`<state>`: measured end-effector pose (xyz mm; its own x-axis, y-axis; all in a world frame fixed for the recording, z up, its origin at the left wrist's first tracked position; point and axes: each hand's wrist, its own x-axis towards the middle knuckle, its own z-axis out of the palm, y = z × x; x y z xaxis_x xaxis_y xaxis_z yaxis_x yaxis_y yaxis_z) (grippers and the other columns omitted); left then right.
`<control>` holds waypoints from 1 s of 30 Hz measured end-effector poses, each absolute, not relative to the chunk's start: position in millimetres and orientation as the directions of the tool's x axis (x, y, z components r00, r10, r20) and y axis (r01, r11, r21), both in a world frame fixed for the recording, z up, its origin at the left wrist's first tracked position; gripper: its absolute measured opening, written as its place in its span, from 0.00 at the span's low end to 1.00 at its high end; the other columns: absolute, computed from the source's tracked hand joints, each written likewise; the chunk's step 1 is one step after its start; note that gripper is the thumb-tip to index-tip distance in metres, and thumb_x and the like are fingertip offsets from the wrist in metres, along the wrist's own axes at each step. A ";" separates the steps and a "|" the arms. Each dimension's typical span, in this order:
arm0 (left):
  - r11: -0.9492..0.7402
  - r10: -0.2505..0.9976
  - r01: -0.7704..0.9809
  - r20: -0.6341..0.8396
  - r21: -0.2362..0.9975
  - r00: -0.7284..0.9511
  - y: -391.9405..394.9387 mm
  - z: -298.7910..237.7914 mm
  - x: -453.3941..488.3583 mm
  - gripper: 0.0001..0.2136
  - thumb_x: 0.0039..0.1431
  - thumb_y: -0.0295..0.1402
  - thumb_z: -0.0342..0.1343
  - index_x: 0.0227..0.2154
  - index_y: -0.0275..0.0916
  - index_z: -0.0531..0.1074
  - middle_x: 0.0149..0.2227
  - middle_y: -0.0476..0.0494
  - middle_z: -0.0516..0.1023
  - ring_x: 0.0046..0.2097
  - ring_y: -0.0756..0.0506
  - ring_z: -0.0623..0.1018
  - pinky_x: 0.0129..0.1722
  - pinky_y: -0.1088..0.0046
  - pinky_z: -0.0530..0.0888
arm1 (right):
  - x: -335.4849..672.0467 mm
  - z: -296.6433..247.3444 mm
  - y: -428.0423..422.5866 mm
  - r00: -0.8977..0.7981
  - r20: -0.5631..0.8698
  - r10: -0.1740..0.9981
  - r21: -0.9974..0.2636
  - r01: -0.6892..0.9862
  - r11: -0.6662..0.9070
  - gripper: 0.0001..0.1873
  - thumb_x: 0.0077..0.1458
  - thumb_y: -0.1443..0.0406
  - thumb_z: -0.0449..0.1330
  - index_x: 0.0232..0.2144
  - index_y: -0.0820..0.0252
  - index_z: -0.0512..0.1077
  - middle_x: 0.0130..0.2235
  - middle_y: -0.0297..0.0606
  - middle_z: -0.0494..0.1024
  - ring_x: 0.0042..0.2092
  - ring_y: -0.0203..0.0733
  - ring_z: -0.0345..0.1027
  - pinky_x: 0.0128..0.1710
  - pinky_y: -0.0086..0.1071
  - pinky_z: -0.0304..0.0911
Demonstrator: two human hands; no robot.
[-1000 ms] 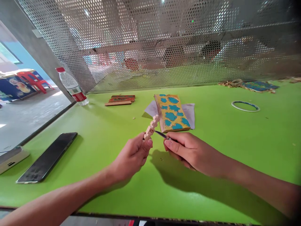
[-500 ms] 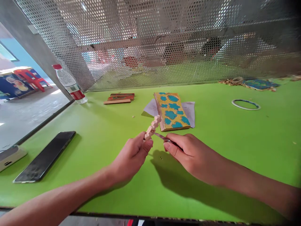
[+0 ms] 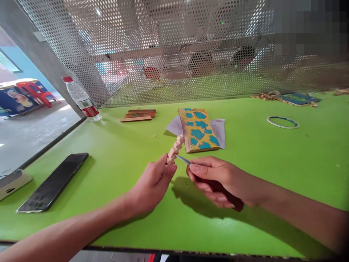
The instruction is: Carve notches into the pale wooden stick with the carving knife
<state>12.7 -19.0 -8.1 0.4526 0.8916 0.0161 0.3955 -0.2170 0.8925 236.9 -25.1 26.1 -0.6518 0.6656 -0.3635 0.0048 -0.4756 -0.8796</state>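
My left hand (image 3: pixel 154 182) is closed around the lower end of a small pale carved wood piece (image 3: pixel 176 147) with a notched, stepped outline, which tilts up and to the right. My right hand (image 3: pixel 218 178) grips a carving knife (image 3: pixel 183 159) by its handle, mostly hidden in the palm. The narrow blade points left, its tip at the side of the wood just above my left thumb. Behind the wood lies a yellow board (image 3: pixel 200 129) with blue blotches, on top of a pale paper sheet (image 3: pixel 219 131).
On the green table (image 3: pixel 131 145) are a black phone (image 3: pixel 54 182), a white device (image 3: pixel 16 183), a water bottle (image 3: pixel 83 100), reddish wood strips (image 3: pixel 140 114), a tape roll (image 3: pixel 283 122) and a blue painted piece (image 3: pixel 298 99) beside string. A perforated metal screen (image 3: pixel 163 83) stands along the back.
My right hand has turned over, so its curled fingers now show beneath the knife. The blade tip stays at the wood; my left hand has hardly moved.
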 end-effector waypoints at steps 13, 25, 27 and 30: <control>-0.391 0.900 0.538 0.187 0.746 0.394 -19.9 -6.3 18.3 0.12 0.72 0.37 0.44 0.30 0.42 0.56 0.23 0.57 0.59 0.24 0.52 0.57 0.25 0.72 0.55 | 231.2 29.6 -32.4 -0.576 -0.400 0.713 -0.876 0.011 -0.482 0.17 0.65 0.53 0.60 0.32 0.58 0.64 0.25 0.25 0.65 0.18 0.25 0.53 0.14 0.19 0.53; -0.365 0.884 0.456 0.147 0.812 0.445 -22.0 -6.0 13.7 0.15 0.74 0.43 0.42 0.31 0.43 0.56 0.22 0.57 0.59 0.23 0.51 0.58 0.25 0.73 0.55 | 235.9 32.3 -30.0 -0.709 -0.351 0.612 -0.851 -0.031 -0.524 0.18 0.66 0.52 0.59 0.31 0.57 0.63 0.24 0.23 0.62 0.17 0.24 0.48 0.13 0.18 0.50; -0.413 0.895 0.557 0.209 0.720 0.394 -22.0 -6.8 14.7 0.11 0.72 0.38 0.43 0.31 0.44 0.55 0.22 0.57 0.59 0.22 0.51 0.57 0.25 0.73 0.54 | 230.1 30.0 -36.3 -0.651 -0.354 0.671 -0.868 -0.040 -0.496 0.18 0.67 0.52 0.58 0.31 0.57 0.62 0.25 0.24 0.63 0.18 0.25 0.49 0.13 0.18 0.51; -0.407 0.910 0.663 0.217 0.628 0.353 -22.3 -8.8 16.8 0.09 0.70 0.35 0.42 0.32 0.45 0.53 0.20 0.58 0.58 0.20 0.50 0.55 0.23 0.73 0.52 | 220.5 23.5 -47.4 -0.565 -0.360 0.742 -0.881 -0.055 -0.469 0.19 0.70 0.52 0.54 0.30 0.57 0.61 0.24 0.23 0.62 0.17 0.25 0.48 0.13 0.18 0.51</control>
<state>16.8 -22.3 -8.8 0.3533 0.9101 0.2166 0.6635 -0.4070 0.6278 220.5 -47.4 23.5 -0.5650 0.7423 -0.3602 -0.0546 -0.4692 -0.8814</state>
